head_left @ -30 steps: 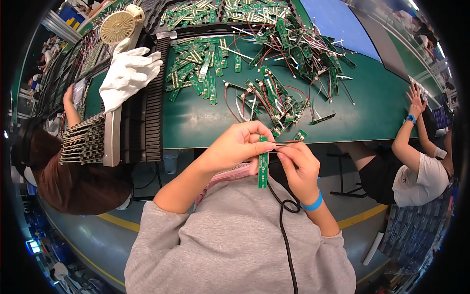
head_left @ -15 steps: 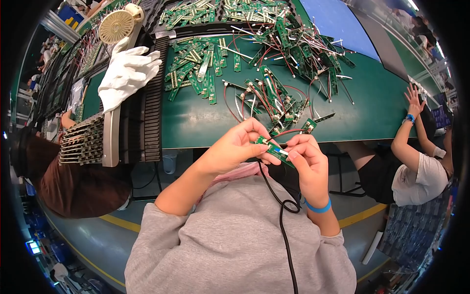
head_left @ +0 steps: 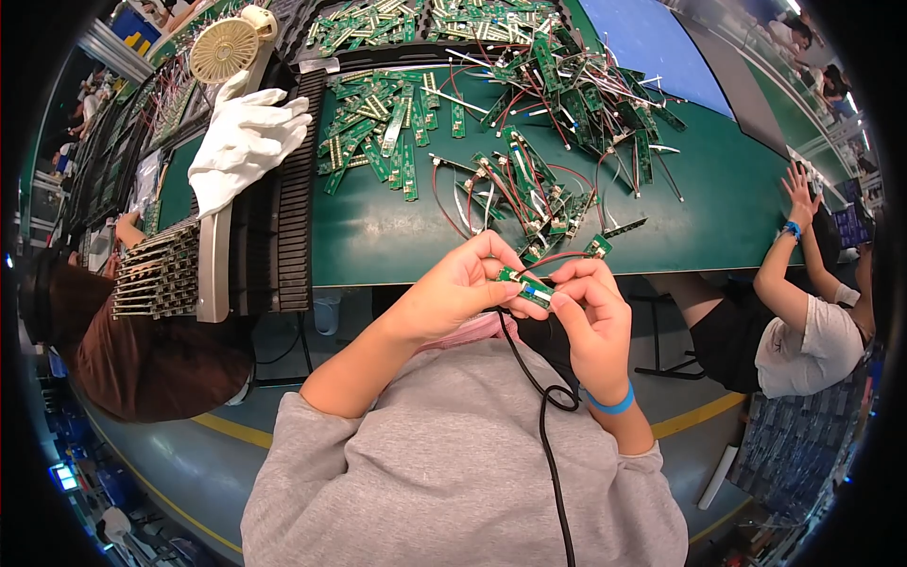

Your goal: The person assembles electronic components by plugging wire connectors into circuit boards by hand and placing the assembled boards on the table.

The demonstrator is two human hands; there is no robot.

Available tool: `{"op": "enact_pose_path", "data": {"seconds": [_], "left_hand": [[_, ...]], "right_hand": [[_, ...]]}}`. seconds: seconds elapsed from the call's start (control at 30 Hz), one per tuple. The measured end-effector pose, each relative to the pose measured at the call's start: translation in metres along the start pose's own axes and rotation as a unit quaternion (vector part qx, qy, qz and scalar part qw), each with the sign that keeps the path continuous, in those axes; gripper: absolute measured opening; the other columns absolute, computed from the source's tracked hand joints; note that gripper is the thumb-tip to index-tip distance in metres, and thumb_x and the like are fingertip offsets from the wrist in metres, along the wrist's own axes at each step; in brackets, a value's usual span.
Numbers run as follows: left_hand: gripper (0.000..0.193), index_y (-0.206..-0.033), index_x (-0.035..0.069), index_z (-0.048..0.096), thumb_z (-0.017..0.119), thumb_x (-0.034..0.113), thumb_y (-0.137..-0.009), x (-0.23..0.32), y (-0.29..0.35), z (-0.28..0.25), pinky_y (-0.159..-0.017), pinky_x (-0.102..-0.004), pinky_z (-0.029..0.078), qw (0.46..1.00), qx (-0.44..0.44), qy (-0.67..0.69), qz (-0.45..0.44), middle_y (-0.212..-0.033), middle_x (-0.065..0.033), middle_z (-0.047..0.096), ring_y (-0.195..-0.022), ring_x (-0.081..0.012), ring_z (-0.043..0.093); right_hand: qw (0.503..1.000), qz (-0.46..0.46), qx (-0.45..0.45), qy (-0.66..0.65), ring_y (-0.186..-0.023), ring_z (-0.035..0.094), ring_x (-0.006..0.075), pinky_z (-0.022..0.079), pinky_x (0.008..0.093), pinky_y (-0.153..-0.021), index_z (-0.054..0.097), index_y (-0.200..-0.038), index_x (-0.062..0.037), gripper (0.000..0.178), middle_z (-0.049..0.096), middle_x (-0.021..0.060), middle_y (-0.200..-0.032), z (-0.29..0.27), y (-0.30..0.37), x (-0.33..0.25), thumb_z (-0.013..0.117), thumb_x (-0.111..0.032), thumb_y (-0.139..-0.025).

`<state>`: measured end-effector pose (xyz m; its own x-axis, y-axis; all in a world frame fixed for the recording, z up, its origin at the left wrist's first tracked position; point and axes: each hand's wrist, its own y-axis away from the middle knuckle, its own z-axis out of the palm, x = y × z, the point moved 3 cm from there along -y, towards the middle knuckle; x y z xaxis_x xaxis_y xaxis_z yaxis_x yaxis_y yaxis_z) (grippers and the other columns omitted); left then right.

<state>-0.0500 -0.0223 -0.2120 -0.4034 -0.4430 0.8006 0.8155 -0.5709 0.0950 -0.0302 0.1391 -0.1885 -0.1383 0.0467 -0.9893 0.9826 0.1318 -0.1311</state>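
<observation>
Between my two hands, just in front of the table's near edge, is a small green circuit board [head_left: 537, 292] with a white and blue strip on it. My left hand [head_left: 477, 283] pinches its left end between thumb and fingers. At the other end, the thumb and curled fingers of my right hand [head_left: 592, 307] close on the board. A red and black cable [head_left: 553, 256] arches behind the fingers toward another small board [head_left: 598, 247] at the table edge. Beyond my hands lies a small heap of wired boards [head_left: 543, 198].
A larger tangle of wired boards [head_left: 590, 94] and a pile of bare boards [head_left: 387, 128] cover the green table [head_left: 727, 208]. At left, white gloves [head_left: 246, 142] and a fan [head_left: 227, 49] top a black rack [head_left: 269, 236]. A black cord [head_left: 546, 425] hangs over my front. Co-workers sit on both sides.
The board in my hands has tilted, so its white and blue strip shows more plainly. My right hand has shifted slightly, and the cable behind it has moved a little.
</observation>
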Motion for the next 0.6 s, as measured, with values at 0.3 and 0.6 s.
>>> {"op": "enact_pose_path", "data": {"seconds": [0.3,0.6], "left_hand": [[0.015,-0.099,0.001,0.038,0.048,0.008,-0.09,0.0005,0.0004,0.0019,-0.07,-0.0282,0.05,1.0,-0.006,-0.01,0.009,-0.097,-0.0183,0.06,-0.088,-0.0233,0.063],[0.015,-0.099,0.001,0.038,0.048,0.006,-0.089,0.0004,0.0025,0.0039,-0.067,-0.0277,0.051,1.0,0.001,-0.019,0.007,-0.096,-0.0178,0.06,-0.088,-0.023,0.063]], "right_hand": [[1.0,0.008,0.003,-0.009,-0.087,0.049,0.0151,0.04,0.025,-0.075,0.056,-0.072,0.0043,0.006,0.049,0.009,-0.095,0.0005,0.0004,-0.001,0.055,0.002,-0.078],[1.0,0.001,0.01,0.008,-0.085,0.05,0.0155,0.04,0.0253,-0.075,0.057,-0.071,0.0039,0.006,0.051,0.009,-0.092,0.0003,0.0018,-0.0009,0.056,0.002,-0.076]]}}
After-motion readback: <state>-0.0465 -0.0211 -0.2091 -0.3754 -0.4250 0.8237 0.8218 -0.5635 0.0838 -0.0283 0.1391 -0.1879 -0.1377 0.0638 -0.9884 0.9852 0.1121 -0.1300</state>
